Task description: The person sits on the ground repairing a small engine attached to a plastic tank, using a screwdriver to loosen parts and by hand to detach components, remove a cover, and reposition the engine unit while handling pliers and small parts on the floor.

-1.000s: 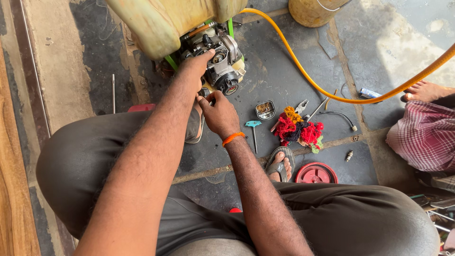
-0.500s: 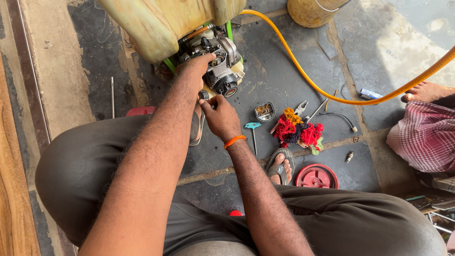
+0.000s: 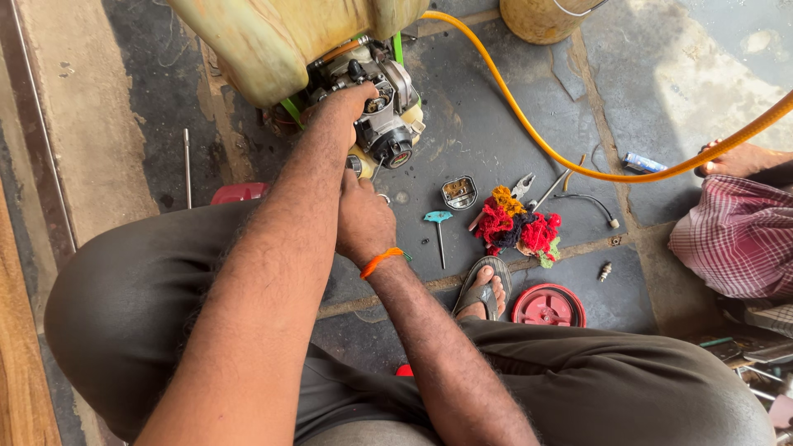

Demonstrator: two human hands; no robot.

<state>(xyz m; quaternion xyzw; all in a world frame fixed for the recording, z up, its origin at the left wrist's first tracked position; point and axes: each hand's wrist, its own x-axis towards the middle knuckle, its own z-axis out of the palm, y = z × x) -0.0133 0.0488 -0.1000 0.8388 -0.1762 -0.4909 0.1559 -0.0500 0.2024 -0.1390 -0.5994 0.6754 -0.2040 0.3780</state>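
Observation:
A small grey engine (image 3: 390,124) sits under a yellowish tank (image 3: 273,41) on the stone floor. My left hand (image 3: 351,99) reaches up and grips the top of the engine. Just below it, at the engine's lower edge, my right hand (image 3: 363,216) is curled into a fist; an orange band circles its wrist. Its fingers are hidden, so what it holds cannot be seen. A teal T-handle tool (image 3: 439,218) and a small metal cover (image 3: 459,192) lie just right of that hand.
A yellow hose (image 3: 529,124) arcs across the floor. Colourful rags (image 3: 520,227), pliers (image 3: 522,186), a spark plug (image 3: 605,271) and a red round cover (image 3: 548,306) lie to the right. Another person's foot (image 3: 735,157) and checked cloth (image 3: 727,239) are at the right edge.
My right hand has shifted slightly down and left, closer against my left forearm. The left hand stays on the engine.

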